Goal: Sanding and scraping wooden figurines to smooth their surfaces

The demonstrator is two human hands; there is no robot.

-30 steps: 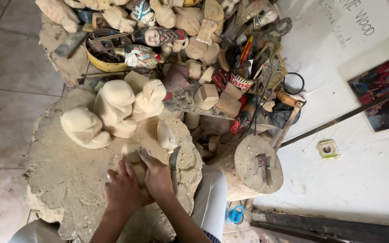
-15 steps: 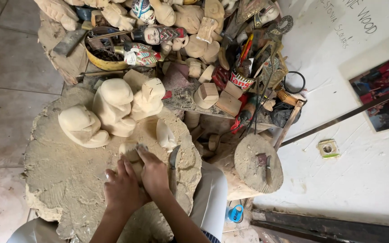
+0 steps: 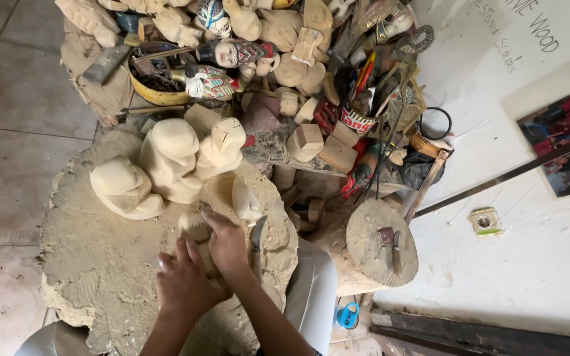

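Note:
Both my hands rest on a large rough stump block. My left hand and my right hand are wrapped around a small pale wooden piece, pressing it onto the stump top. Only the far end of the piece shows past my fingers. A metal blade tool lies just right of my right hand. Three unpainted carved figures stand at the far side of the stump, and a smaller pale carving sits close beyond my right hand.
A heap of carved and painted wooden figures and a yellow bowl fills the back. A can of tools stands right of it. A smaller round stump sits by a white wall. Grey floor tiles lie left.
My right hand has slid a little farther along the wooden piece and my left hand has shifted slightly beneath it. The stump and the carvings have not moved.

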